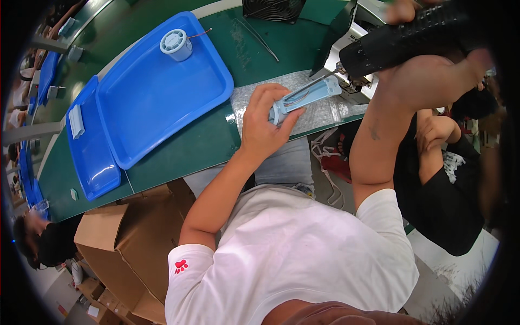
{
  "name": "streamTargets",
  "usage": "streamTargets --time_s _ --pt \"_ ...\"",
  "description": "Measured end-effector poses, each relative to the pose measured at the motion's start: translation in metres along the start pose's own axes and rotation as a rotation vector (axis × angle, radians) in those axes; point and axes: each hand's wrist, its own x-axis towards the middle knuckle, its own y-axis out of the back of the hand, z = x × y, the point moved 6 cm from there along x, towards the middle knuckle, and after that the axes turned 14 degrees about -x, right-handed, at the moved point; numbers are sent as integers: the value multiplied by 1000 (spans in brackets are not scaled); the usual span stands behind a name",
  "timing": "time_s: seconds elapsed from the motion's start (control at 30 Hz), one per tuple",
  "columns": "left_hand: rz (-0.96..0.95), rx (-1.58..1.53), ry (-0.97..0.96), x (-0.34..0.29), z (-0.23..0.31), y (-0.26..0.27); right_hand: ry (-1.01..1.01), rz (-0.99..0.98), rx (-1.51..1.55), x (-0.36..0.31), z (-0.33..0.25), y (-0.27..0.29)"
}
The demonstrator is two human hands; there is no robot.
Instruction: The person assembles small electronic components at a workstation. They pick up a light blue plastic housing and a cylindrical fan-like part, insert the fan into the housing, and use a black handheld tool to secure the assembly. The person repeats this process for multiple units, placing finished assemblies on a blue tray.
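Observation:
My left hand (262, 122) is closed around the round end of a light blue plastic housing (325, 89), an open elongated shell with thin wires inside. Gripped in my right hand (420, 76) is a black electric screwdriver (395, 46), held nearly level. Its long thin bit points left into the open shell; whether the tip sits on a screw is too small to tell. Beneath the housing lies a bubble-wrap sheet (246, 100) on the green table (157, 168). Behind the screwdriver's front stands a white and black machine (355, 32), partly covered.
A large blue tray (157, 103) holds a round pale-blue vented part (176, 46) with a wire. Beside it, a narrower blue tray (95, 168) carries a pale part (76, 121). Tweezers (260, 40) and a black fan (273, 8) lie farther back. A person (439, 184) sits at right.

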Motion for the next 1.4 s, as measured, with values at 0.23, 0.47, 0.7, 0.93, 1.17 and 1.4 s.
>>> streamTargets --time_s 0.23,0.47,0.7,0.93,1.17,1.4 --pt "-2 -2 -15 -3 1 1 -79 -36 50 -8 -7 -3" --pt "-16 2 -21 1 3 -1 -332 -62 163 -2 -7 1" --pt "54 33 55 1 -4 1 -81 -78 204 40 -35 34" --pt "55 8 25 -1 -3 0 448 -168 -293 56 -17 48" --pt "47 24 3 -2 -4 1 264 -7 -308 39 -11 51" --pt "39 13 -1 -2 -1 -1 42 -18 -86 12 -20 34"
